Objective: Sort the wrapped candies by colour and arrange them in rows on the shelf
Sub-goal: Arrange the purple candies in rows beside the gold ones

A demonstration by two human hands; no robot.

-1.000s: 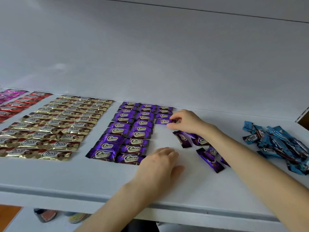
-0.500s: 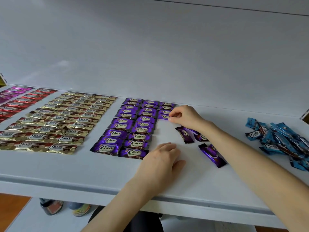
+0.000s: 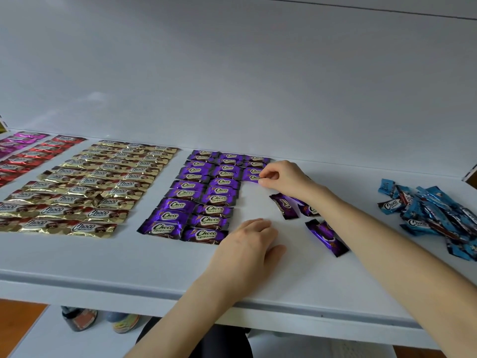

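Observation:
Purple wrapped candies (image 3: 204, 197) lie in neat rows on the white shelf (image 3: 284, 275). My right hand (image 3: 284, 178) pinches the right end of a purple candy (image 3: 252, 177) at the near end of the short third column. My left hand (image 3: 249, 245) rests flat on the shelf just right of the nearest purple row, holding nothing. Several loose purple candies (image 3: 325, 236) lie under and beside my right forearm. A heap of blue candies (image 3: 433, 215) sits at the right.
Gold candies (image 3: 85, 189) fill rows left of the purple ones, with red (image 3: 33, 158) and pink (image 3: 15, 142) rows further left. The shelf's back wall (image 3: 232, 86) rises behind. Shoes (image 3: 103, 321) stand on the floor below the front edge.
My right hand has carried the purple candy back up against the third column's end. The left hand has stayed in place. The view has shifted slightly.

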